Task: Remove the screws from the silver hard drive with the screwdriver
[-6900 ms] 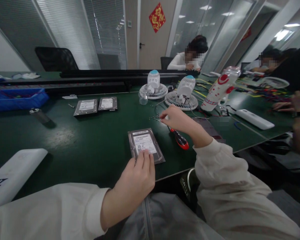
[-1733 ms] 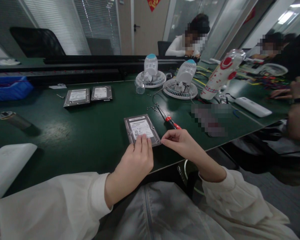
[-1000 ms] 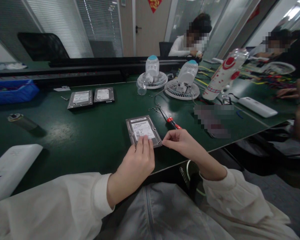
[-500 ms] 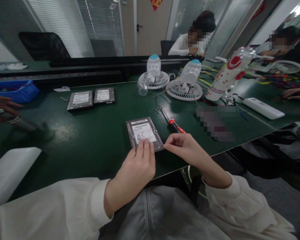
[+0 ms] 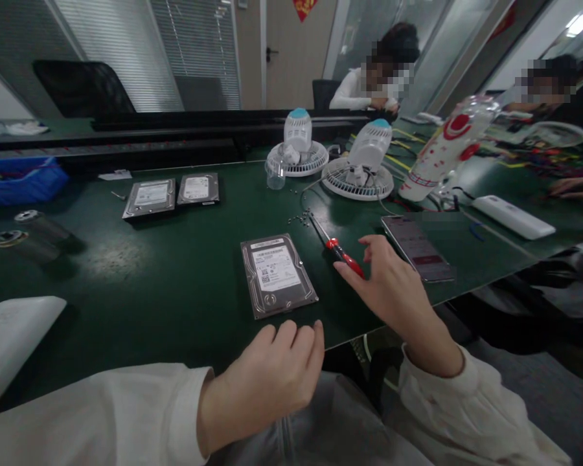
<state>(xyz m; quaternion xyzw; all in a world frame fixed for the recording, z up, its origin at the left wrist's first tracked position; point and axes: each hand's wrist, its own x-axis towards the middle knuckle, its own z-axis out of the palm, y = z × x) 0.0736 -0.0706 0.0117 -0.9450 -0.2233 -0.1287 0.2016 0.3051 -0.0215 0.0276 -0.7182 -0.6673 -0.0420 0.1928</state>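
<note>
A grey hard drive [image 5: 276, 274] with a white label lies flat on the green table [image 5: 184, 259] in front of me. My left hand [image 5: 272, 375] rests at the table's near edge just below the drive, fingers loosely curled, holding nothing. My right hand [image 5: 388, 285] hovers to the right of the drive with its fingers spread, fingertips at the red handle of a screwdriver [image 5: 334, 246] lying on the table. Small loose screws [image 5: 302, 218] lie by the screwdriver's tip.
Two more hard drives [image 5: 149, 196] [image 5: 198, 188] lie at the back left. Two small white fans [image 5: 297, 150] [image 5: 364, 169], a clear cup [image 5: 274, 175], a phone [image 5: 416, 238], a white and red bottle [image 5: 442, 155] and metal cylinders [image 5: 39, 226] stand around. Other people sit beyond.
My left hand has slid off the drive back to the table edge. My right hand has left the drive's near right corner and moved up to the screwdriver, fingers spreading.
</note>
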